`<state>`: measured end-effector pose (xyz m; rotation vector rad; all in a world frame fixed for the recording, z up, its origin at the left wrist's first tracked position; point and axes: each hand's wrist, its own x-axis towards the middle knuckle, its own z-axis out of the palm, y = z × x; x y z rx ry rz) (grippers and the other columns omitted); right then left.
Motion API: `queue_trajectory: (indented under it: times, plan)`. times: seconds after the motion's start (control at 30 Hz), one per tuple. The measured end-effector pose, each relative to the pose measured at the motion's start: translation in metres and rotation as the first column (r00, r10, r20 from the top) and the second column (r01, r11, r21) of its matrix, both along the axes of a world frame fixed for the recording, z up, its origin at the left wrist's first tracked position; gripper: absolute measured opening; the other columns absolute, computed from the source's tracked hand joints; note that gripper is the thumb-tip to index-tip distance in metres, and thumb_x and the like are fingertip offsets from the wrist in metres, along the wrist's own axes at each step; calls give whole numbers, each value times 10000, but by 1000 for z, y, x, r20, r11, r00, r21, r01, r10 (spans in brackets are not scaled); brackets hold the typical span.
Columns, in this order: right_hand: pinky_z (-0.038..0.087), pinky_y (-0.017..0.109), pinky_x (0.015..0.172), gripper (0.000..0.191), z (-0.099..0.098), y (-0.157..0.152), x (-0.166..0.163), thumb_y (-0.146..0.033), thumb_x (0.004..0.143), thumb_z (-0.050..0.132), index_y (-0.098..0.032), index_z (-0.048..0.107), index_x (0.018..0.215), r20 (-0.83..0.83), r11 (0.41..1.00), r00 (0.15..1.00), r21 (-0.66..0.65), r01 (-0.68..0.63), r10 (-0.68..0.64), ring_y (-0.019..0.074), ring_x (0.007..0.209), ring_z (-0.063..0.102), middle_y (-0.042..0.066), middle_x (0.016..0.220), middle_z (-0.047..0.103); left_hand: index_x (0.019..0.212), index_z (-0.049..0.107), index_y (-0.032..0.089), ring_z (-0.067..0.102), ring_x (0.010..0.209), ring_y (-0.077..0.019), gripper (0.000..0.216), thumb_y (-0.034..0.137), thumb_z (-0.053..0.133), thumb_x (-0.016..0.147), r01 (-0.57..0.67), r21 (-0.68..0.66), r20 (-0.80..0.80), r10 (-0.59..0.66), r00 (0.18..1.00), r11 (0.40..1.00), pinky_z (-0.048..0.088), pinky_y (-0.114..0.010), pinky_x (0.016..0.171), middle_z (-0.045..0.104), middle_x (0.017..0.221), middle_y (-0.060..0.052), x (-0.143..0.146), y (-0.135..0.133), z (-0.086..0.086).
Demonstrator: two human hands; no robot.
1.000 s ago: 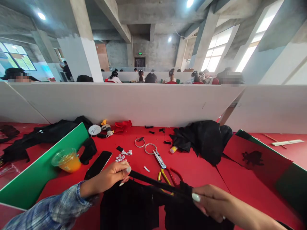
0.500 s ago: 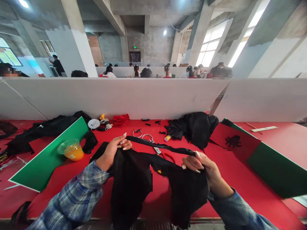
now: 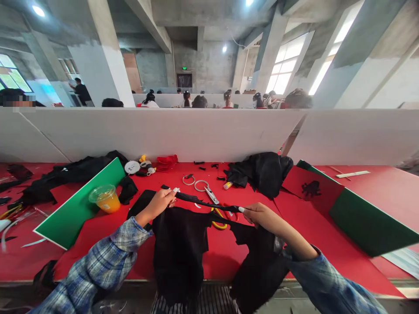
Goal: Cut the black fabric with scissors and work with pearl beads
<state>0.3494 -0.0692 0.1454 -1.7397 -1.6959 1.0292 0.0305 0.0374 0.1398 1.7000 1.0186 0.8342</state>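
Observation:
A narrow black fabric strip is pulled straight between my two hands above the red work surface. My left hand pinches the strip near its left end. At the other end, my right hand grips it with the fingers closed. Below the hands hangs a larger black cloth, with a wide notch in its middle; whether it joins the strip I cannot tell. Scissors with yellow and red handles lie behind the cloth, partly covered. Two metal rings rest just beyond them.
A green board leans at left beside a plastic cup of orange contents. Black cloth is heaped at the back right. A white partition runs behind the table. Another green board stands at right.
My right hand has moved left and turned, its back now showing more. The strip spans a shorter distance and is straighter. The hanging cloth's right part has shifted, uncovering the yellow scissor handle.

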Motion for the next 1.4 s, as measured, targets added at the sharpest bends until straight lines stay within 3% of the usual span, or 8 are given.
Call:
queue_trajectory:
  times: [0.2, 0.33, 0.47, 0.6, 0.73, 0.87, 1.17, 1.4]
  plan:
    - [266, 262, 484, 386, 1, -2, 0, -470, 754, 471, -201, 396, 486, 60, 996, 995, 35, -87, 85, 93, 441, 331, -54, 437, 337, 487, 411, 199, 393, 432, -111, 475, 575, 486, 768, -111, 128, -98, 124, 987, 986, 324, -254, 478, 410, 447, 31, -3, 1, -12]
    - [323, 256, 528, 400, -2, -6, -3, -512, 800, 517, -187, 464, 572, -215, 970, 947, 94, -224, 240, 108, 504, 409, -41, 521, 417, 461, 434, 183, 383, 442, -94, 488, 564, 576, 733, -223, 54, 128, 215, 968, 973, 317, -234, 464, 418, 450, 25, -5, 7, -4]
    - [416, 285, 702, 357, -6, -3, -23, -528, 714, 663, -214, 501, 661, -746, 931, 610, 363, 38, 267, 148, 671, 508, -39, 578, 448, 651, 526, 175, 436, 450, -89, 387, 543, 605, 742, -62, -235, 474, 169, 864, 970, 373, -217, 461, 429, 513, 45, -1, 7, 1]
    - [321, 213, 446, 300, -10, 10, -43, -467, 720, 676, -258, 463, 751, -937, 931, 320, 237, 279, 143, 77, 382, 195, -121, 463, 201, 843, 580, 192, 260, 335, -44, 252, 418, 649, 755, -22, -294, 659, 220, 719, 955, 256, -165, 375, 230, 444, 114, 6, 2, 0]
    - [163, 188, 358, 310, -14, 12, -59, -426, 669, 701, -224, 468, 696, -918, 987, 388, 128, 95, 81, 47, 349, 85, -147, 399, 167, 698, 567, 178, 319, 369, -63, 232, 391, 621, 773, -359, -27, 463, 330, 823, 933, 261, -190, 389, 331, 475, 75, 6, 9, 6]
    - [172, 196, 336, 320, -10, -11, -95, -402, 627, 721, -199, 473, 616, -894, 996, 439, 72, -57, 90, 33, 298, 166, -137, 354, 252, 617, 511, 185, 501, 568, -112, 182, 190, 650, 734, -655, 277, 338, 568, 751, 703, 382, -209, 546, 486, 590, 21, 13, 27, 12]
    - [179, 194, 351, 340, 0, -29, -129, -432, 640, 705, -195, 464, 610, -925, 994, 375, 90, 66, 59, 22, 301, 183, -141, 351, 262, 620, 452, 202, 498, 448, -132, 224, 285, 625, 737, -742, 85, 296, 694, 656, 665, 403, -246, 429, 456, 519, 36, 15, 79, 21]
    - [153, 184, 348, 417, -5, -36, -185, -545, 626, 680, -195, 455, 593, -919, 991, 394, 68, 119, 16, 15, 308, 193, -139, 352, 271, 732, 437, 206, 588, 800, -225, 193, 30, 502, 683, -868, 222, 281, 823, 493, 444, 443, -333, 731, 529, 718, -36, 23, 88, 24]
